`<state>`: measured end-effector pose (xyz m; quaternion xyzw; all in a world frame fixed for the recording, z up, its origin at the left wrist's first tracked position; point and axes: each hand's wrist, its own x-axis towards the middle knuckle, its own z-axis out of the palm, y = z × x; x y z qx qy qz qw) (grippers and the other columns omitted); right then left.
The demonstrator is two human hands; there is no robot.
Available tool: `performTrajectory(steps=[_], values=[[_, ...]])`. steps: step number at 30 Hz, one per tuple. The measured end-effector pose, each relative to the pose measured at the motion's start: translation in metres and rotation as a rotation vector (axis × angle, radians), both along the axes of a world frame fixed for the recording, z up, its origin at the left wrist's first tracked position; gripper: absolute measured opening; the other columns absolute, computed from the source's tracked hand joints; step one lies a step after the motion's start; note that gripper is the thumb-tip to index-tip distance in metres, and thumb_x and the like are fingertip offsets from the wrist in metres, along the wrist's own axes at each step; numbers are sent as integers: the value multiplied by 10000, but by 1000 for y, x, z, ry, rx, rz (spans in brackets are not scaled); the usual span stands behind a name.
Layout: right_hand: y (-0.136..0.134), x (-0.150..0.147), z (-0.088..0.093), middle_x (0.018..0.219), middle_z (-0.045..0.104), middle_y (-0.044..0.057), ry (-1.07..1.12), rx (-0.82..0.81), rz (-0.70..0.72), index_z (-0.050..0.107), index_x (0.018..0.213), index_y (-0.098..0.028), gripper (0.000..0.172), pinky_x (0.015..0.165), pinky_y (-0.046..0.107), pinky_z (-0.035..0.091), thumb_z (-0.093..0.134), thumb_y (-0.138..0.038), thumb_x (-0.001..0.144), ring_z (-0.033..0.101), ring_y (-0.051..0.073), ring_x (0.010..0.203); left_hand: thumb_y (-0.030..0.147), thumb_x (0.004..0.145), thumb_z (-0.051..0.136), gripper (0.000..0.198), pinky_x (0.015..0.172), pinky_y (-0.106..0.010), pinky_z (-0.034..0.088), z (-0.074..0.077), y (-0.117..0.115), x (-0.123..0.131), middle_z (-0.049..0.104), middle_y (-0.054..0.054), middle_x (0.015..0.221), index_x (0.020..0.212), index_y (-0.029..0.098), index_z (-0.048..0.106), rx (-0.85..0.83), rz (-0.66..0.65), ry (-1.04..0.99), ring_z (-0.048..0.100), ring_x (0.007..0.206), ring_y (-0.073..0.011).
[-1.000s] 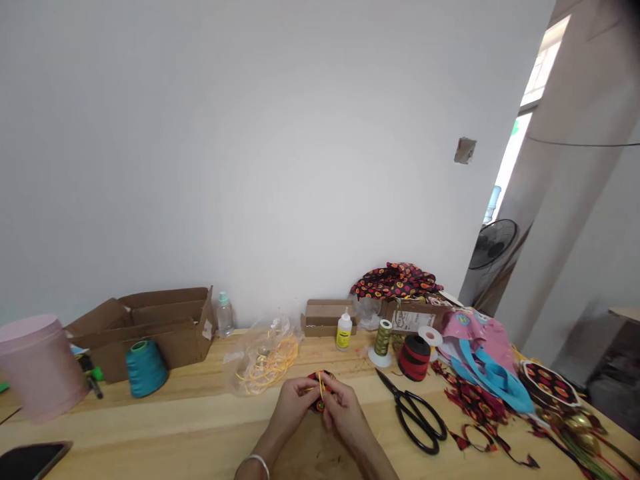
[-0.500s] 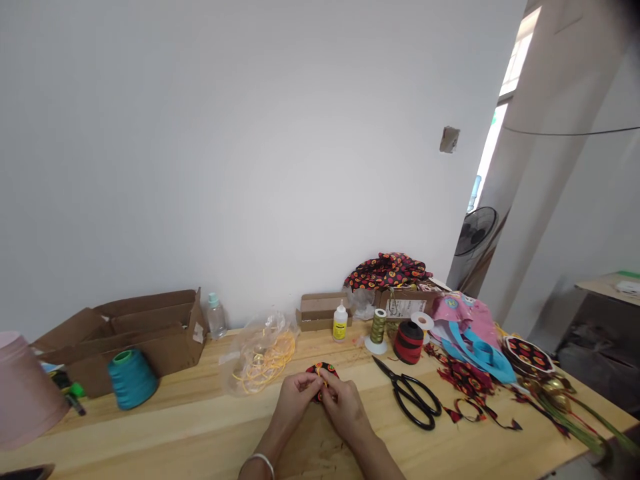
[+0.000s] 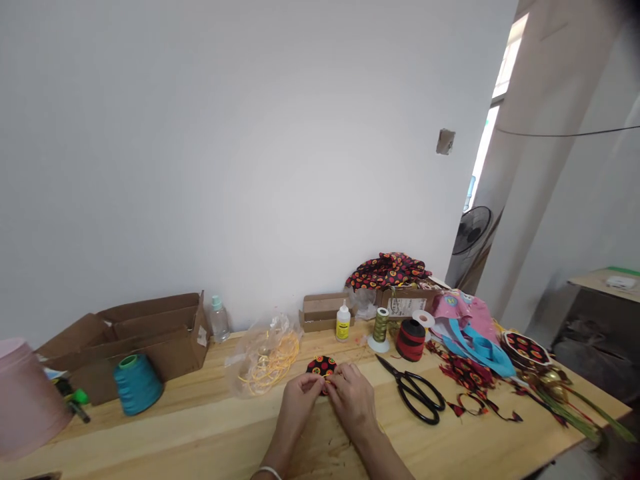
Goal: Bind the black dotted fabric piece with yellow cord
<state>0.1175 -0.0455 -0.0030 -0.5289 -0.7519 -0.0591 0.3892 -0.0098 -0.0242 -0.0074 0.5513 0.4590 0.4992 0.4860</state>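
A small round piece of black fabric (image 3: 320, 365) with red and orange dots lies on the wooden table just beyond my fingertips. Over its near part my left hand (image 3: 301, 404) pinches a thin yellow cord (image 3: 327, 378) between thumb and forefinger. From the other side, my right hand (image 3: 354, 401) has its fingers closed on the same cord, close to the left fingertips. A bit of yellow shows by my right wrist too. My fingers hide part of the fabric's near edge.
Black scissors (image 3: 417, 395) lie right of my hands. Behind them stand a glue bottle (image 3: 343, 325), a green thread spool (image 3: 381, 327) and a red-black roll (image 3: 411, 342). Left are a bag of yellow cord (image 3: 270, 360), a teal thread cone (image 3: 137, 387) and a cardboard box (image 3: 150, 340).
My right hand has turned, with its back now more upward, and the fabric shows more beyond the fingers. Both hands stay close together at the cord. The view has shifted slightly.
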Motion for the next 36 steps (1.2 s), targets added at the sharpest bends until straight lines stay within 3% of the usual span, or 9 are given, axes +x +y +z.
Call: performTrajectory(steps=[10,14,19,23,29,32,36], values=[[-8,-1,12,753,527,30,53,-73,50,593,767,-208,174,609,228,337,422,-182,752,450,142,726,295,531,627,236,631,-262,454,0,3,1,665,-58,671,687,118,622,4,-6,-57,595,653,-181],[-8,2,14,752,520,39,187,-136,67,608,725,-193,232,640,236,358,384,-213,780,456,144,740,264,576,607,295,618,-247,447,3,0,4,655,-39,649,832,125,560,29,-55,-104,592,633,-156],[1,5,6,751,503,35,457,-186,176,631,706,-189,203,641,223,380,434,-208,752,474,135,749,240,597,596,304,627,-243,440,7,-1,8,659,-37,659,871,134,520,15,-93,-108,593,653,-156],[8,6,2,757,488,38,666,-192,260,637,662,-177,158,636,217,395,484,-153,692,480,134,753,242,591,607,331,623,-245,435,6,0,9,660,-36,652,889,137,505,6,-115,-111,594,651,-160],[8,6,6,684,412,11,808,-218,278,597,563,-176,82,550,212,358,533,-125,569,426,136,681,231,582,619,319,623,-238,428,9,-3,11,661,-29,617,866,132,512,-8,-133,-130,590,610,-145],[6,8,9,671,378,6,965,-324,403,547,502,-168,35,539,222,344,559,-180,533,398,138,654,237,570,627,300,591,-240,438,10,-6,12,657,-25,596,831,128,527,-30,-131,-137,589,578,-146],[-12,25,27,684,404,16,1247,-398,680,532,530,-180,135,642,274,347,562,-309,556,401,154,692,244,549,640,312,541,-229,444,9,-6,9,659,-23,603,817,125,534,-62,-58,-133,589,560,-143]])
